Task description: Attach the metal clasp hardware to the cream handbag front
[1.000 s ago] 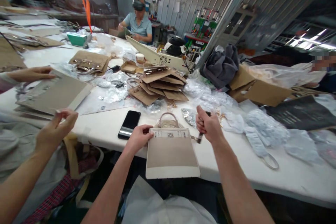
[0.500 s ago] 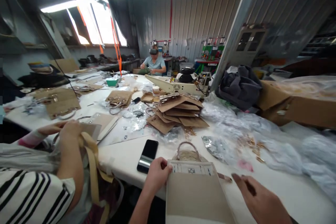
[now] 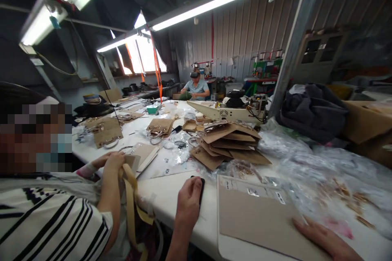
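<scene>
A black phone (image 3: 201, 192) shows only as a dark edge behind the curled fingers of my left hand (image 3: 189, 202). That hand is closed on it, just above the white table. To its right lies a flat beige bag panel (image 3: 260, 220) with a pale strip and small metal fittings along its far edge. My right hand (image 3: 323, 234) rests against the panel's right side, its fingers stretched out along the edge. Part of this hand runs out of the picture.
A stack of brown bag panels (image 3: 229, 142) stands beyond my hands. Clear plastic wrap (image 3: 294, 159) and gold-coloured fittings (image 3: 343, 189) spread to the right. At left a co-worker in a striped sleeve (image 3: 61, 220) handles a bag piece. Another person (image 3: 196, 86) sits at the far end.
My left hand has let go of the bag piece and closed on the phone. The bag piece now lies flatter and turned, and my right hand has come to its edge. The view has shifted left.
</scene>
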Motion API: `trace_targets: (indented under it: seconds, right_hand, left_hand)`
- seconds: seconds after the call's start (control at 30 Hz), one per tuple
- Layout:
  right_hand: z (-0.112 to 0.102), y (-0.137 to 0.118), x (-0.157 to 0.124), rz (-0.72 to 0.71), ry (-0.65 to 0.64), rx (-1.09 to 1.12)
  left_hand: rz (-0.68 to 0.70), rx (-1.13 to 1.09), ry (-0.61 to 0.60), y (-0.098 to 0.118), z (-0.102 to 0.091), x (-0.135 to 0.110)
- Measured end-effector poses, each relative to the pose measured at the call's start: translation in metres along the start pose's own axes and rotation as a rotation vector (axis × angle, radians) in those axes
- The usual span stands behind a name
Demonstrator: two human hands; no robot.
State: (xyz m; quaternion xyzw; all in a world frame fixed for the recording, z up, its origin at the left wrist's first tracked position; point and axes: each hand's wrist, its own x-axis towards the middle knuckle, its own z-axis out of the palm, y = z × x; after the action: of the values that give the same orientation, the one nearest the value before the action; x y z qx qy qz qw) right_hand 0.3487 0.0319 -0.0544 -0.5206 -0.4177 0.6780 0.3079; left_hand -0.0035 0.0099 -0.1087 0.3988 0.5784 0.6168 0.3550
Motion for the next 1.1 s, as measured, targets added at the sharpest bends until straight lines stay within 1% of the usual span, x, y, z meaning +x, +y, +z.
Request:
trace_targets:
  seconds: [0.07, 0.1, 0.17, 0.23, 0.3, 0.37, 0.4, 0.47, 0.5, 0.57, 0.67, 0.7, 0.77, 0.83, 0.87, 0.93, 1.0, 1.1]
  right_hand:
    - [0.02, -0.017, 0.016, -0.043, -0.024, 0.082]
    - [0.034, -0.026, 0.027, -0.077, -0.04, 0.111]
    - [0.07, -0.046, 0.057, -0.193, -0.09, 0.159]
    - [0.113, -0.071, 0.093, -0.353, -0.174, 0.216]
    - [0.158, -0.099, 0.129, -0.48, -0.233, 0.211]
    - [0.197, -0.124, 0.16, -0.556, -0.219, 0.08]
    - [0.213, -0.133, 0.173, -0.571, -0.174, -0.034]
    - [0.232, -0.138, 0.19, -0.567, -0.073, -0.209]
    - [0.236, -0.134, 0.195, -0.556, -0.03, -0.259]
    - [0.234, -0.108, 0.197, -0.513, 0.006, -0.292]
    - [0.221, -0.043, 0.181, -0.381, -0.005, -0.333]
    - [0.217, -0.019, 0.171, -0.333, -0.014, -0.343]
    - [0.21, 0.025, 0.151, -0.257, -0.017, -0.349]
    - [0.209, 0.06, 0.135, -0.192, -0.013, -0.306]
    - [0.21, 0.074, 0.129, -0.165, -0.011, -0.262]
    - [0.214, 0.094, 0.122, -0.13, 0.006, -0.173]
    - [0.22, 0.106, 0.118, -0.144, 0.037, -0.136]
    - [0.226, 0.115, 0.116, -0.204, 0.08, -0.132]
  left_hand:
    - [0.027, 0.054, 0.147, 0.002, -0.018, 0.0]
    - [0.022, 0.079, 0.183, 0.0, -0.026, -0.001]
    - [-0.003, 0.119, 0.188, -0.01, -0.037, -0.008]
    - [-0.034, 0.142, 0.162, -0.024, -0.044, -0.015]
    - [-0.071, 0.169, 0.166, -0.038, -0.048, -0.023]
    - [-0.092, 0.201, 0.185, -0.048, -0.052, -0.029]
    - [-0.094, 0.22, 0.19, -0.051, -0.054, -0.033]
    - [-0.082, 0.257, 0.19, -0.052, -0.062, -0.039]
    - [-0.072, 0.276, 0.193, -0.052, -0.067, -0.042]
    - [-0.049, 0.32, 0.218, -0.053, -0.075, -0.045]
    - [-0.036, 0.394, 0.23, -0.061, -0.08, -0.038]
    - [-0.041, 0.412, 0.207, -0.066, -0.079, -0.033]
    - [-0.063, 0.431, 0.115, -0.076, -0.071, -0.02]
    - [-0.062, 0.462, 0.011, -0.082, -0.06, -0.007]
    - [-0.045, 0.489, -0.03, -0.085, -0.056, 0.0]
    - [-0.006, 0.545, -0.074, -0.087, -0.05, 0.01]
    - [-0.001, 0.565, -0.09, -0.089, -0.05, 0.018]
    - [-0.046, 0.482, -0.104, -0.094, -0.055, 0.023]
